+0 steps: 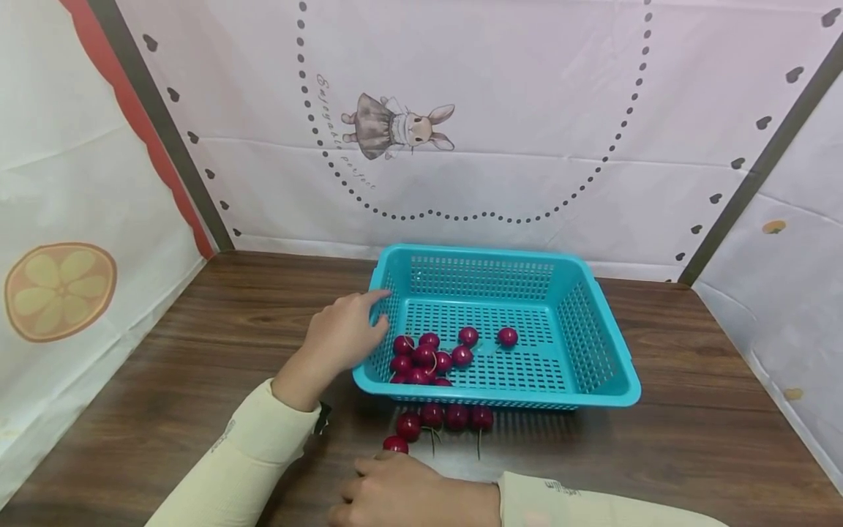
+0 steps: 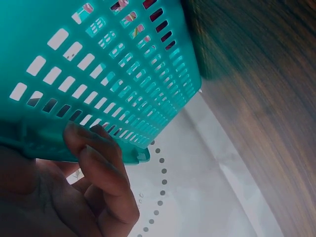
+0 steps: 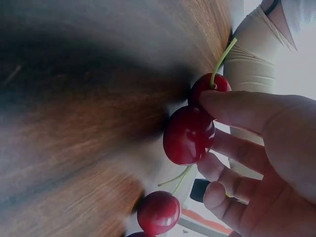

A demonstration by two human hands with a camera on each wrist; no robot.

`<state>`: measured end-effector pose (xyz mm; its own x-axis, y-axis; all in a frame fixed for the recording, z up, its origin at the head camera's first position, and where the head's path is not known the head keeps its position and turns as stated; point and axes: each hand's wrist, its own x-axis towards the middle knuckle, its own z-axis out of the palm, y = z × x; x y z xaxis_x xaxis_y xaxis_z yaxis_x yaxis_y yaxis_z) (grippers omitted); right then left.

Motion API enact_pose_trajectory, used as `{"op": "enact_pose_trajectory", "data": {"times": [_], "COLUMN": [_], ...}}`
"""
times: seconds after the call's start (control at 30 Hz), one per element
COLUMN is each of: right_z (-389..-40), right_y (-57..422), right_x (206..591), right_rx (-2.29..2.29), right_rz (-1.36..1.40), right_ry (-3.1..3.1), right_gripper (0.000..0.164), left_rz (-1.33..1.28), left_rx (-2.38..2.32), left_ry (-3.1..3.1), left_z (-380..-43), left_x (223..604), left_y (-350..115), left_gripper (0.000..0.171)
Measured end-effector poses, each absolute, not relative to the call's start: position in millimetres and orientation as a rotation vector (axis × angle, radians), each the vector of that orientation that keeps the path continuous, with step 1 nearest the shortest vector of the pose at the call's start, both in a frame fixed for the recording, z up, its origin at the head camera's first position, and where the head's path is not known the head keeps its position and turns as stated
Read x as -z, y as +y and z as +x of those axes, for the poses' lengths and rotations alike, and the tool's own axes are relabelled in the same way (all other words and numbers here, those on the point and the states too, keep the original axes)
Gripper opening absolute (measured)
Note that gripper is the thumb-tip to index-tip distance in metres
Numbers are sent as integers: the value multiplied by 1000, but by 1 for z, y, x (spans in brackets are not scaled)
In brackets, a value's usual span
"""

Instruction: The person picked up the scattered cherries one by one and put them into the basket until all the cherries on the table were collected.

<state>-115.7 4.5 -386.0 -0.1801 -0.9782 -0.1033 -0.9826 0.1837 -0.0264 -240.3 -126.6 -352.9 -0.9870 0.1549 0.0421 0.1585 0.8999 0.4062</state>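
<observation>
A turquoise plastic basket [image 1: 487,399] stands on the wooden table with a heap of dark red cherries [image 1: 424,356] in its left front corner and a few more toward its middle. At the basket's left rim my left hand [image 1: 345,329] grips the edge; in the left wrist view the curled fingers [image 2: 106,163] lie against the rim from outside. Low in the head view is my right hand [image 1: 402,494], nearest the loose cherries. In the right wrist view its thumb and index finger pinch a stemmed cherry [image 3: 205,81], and another cherry [image 3: 189,135] sits right beside it.
A short row of loose cherries [image 1: 456,417], some with stems, lies along the basket's front side. White printed cloth [image 1: 527,95] walls off the back and both sides of the dark wooden table [image 1: 691,439].
</observation>
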Motion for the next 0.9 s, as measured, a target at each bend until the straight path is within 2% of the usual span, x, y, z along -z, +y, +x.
{"op": "enact_pose_trajectory", "data": {"times": [0.5, 0.9], "right_z": [-114, -114], "right_y": [10, 34], "right_x": [381, 337], "right_rx": [-155, -75], "right_rz": [-1978, -1879], "right_ry": [2421, 2564], "right_gripper": [23, 29], "left_rz": [-252, -252], "left_rx": [646, 650], "left_ry": [-3046, -3045], "left_z": [-241, -242], "left_x": [355, 355], "left_y": [-127, -126], "left_gripper": [51, 50]}}
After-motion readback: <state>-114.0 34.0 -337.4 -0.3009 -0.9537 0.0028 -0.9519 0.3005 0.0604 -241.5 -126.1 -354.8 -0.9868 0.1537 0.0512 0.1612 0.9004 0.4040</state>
